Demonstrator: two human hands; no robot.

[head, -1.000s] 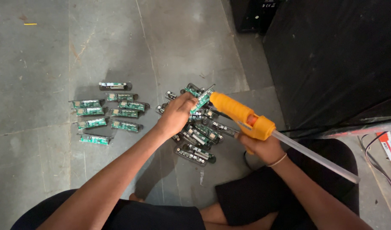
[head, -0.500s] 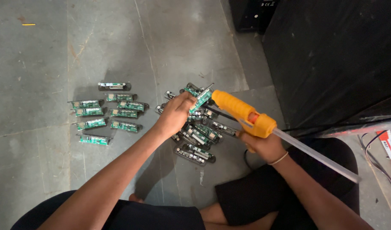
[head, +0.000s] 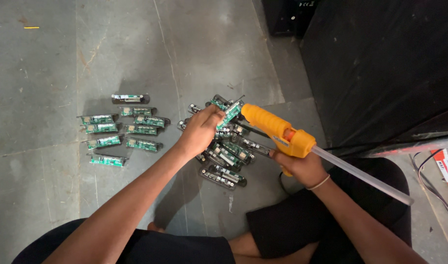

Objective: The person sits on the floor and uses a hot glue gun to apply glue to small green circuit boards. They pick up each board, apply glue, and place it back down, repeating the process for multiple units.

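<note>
Eight circuit boards [head: 122,128] laid out in rows; one glue gun [head: 275,129].

Grey concrete floor [head: 136,44], black cabinet [head: 380,63]

Both arms stretch forward from the crossed legs; the left hand [head: 200,131] pinches with fingertips, and the right hand [head: 302,167], just beside it, is clenched, wrist bent.

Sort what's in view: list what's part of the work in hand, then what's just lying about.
In use: orange glue gun in right hand; green circuit board in left hand; heaped boards; laid-out boards.

Lying about: black cabinet; black cables; yellow scrap.
</note>
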